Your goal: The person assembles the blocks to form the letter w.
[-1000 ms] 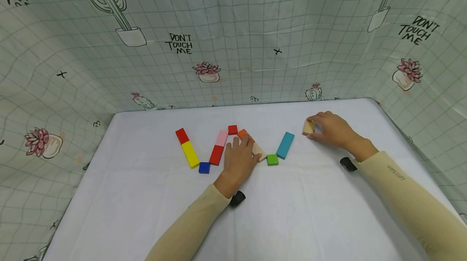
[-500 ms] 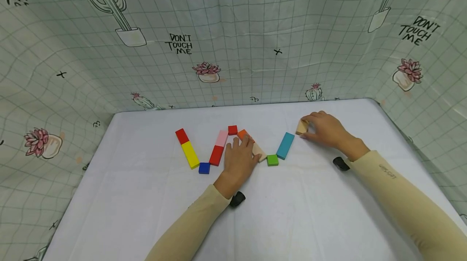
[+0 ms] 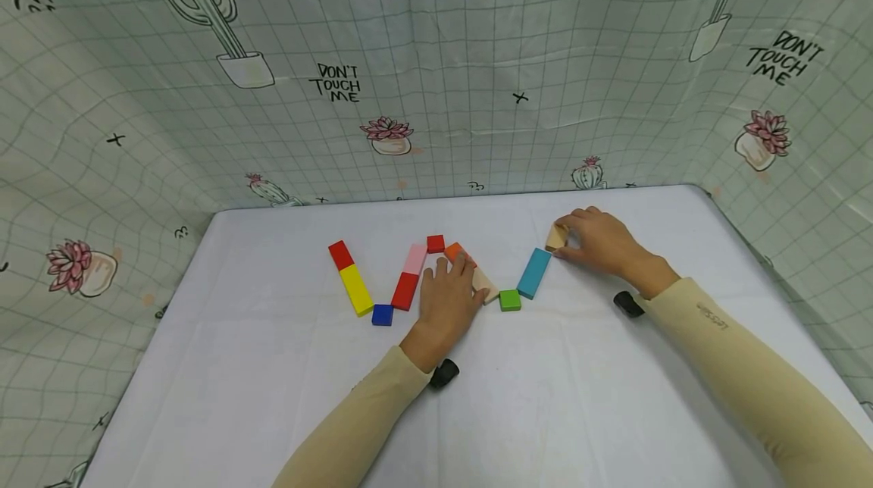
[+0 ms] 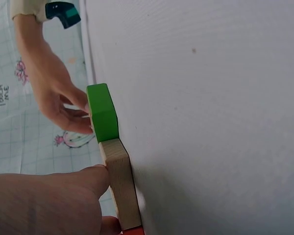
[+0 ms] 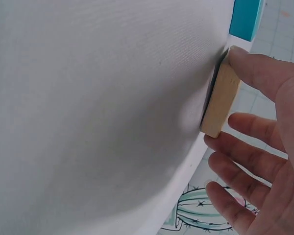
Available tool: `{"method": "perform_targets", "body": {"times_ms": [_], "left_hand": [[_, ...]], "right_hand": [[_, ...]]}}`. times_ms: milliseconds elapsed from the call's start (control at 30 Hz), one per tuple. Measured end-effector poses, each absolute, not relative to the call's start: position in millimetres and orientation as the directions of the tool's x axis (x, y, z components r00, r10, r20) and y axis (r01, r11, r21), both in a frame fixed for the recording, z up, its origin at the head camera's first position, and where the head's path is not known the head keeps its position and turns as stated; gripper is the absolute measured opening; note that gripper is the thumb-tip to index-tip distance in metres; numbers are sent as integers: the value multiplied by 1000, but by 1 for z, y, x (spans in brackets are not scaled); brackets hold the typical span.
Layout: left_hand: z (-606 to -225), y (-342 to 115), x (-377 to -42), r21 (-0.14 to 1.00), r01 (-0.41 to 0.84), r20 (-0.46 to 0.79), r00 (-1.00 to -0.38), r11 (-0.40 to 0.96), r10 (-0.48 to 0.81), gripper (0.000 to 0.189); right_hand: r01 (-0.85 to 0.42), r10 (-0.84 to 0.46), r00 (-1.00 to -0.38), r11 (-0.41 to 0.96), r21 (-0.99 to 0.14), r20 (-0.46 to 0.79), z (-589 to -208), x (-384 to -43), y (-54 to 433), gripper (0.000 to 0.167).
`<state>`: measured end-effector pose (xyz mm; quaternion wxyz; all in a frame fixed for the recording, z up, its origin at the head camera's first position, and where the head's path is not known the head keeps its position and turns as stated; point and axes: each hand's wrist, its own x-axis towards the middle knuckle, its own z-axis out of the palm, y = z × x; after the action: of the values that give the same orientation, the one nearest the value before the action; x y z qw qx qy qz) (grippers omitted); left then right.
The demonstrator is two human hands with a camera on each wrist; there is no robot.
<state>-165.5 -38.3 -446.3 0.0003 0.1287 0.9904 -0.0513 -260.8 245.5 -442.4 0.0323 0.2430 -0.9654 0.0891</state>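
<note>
In the head view, my right hand (image 3: pixel 602 244) pinches a small natural-wood block (image 3: pixel 556 237) between thumb and fingers, at the upper end of a teal block (image 3: pixel 533 273). The right wrist view shows the thumb on one end of this wooden block (image 5: pixel 221 98), close over the white cloth, with the teal block (image 5: pixel 245 18) just beyond. My left hand (image 3: pixel 446 306) rests over an orange block (image 3: pixel 453 250) and a pale wooden block (image 3: pixel 485 286), partly covering both. Its thumb touches the pale block's side in the left wrist view. A green block (image 3: pixel 509 300) sits between pale and teal blocks.
Left of my hands, a zigzag continues on the white-covered table (image 3: pixel 239 367): red (image 3: pixel 341 254), yellow (image 3: pixel 356 290), blue (image 3: pixel 382 314), red (image 3: pixel 405 291), pink (image 3: pixel 414 258) and small red (image 3: pixel 435 243) blocks. A cactus-print curtain (image 3: pixel 464 48) hangs behind and beside the table.
My right hand has slid left with the small wooden block, bringing it up to the teal block's upper end. The left hand and the other blocks have stayed in place.
</note>
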Motion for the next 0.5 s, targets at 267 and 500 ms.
{"method": "perform_targets", "body": {"times_ms": [267, 500], "left_hand": [[-447, -39, -166, -95, 258, -16, -966, 962, 257, 67], [-448, -39, -166, -110, 269, -16, -963, 957, 268, 68]], "right_hand": [[-465, -462, -885, 872, -155, 56, -436, -262, 242, 54], [-479, -481, -876, 868, -128, 17, -429, -263, 241, 56]]}}
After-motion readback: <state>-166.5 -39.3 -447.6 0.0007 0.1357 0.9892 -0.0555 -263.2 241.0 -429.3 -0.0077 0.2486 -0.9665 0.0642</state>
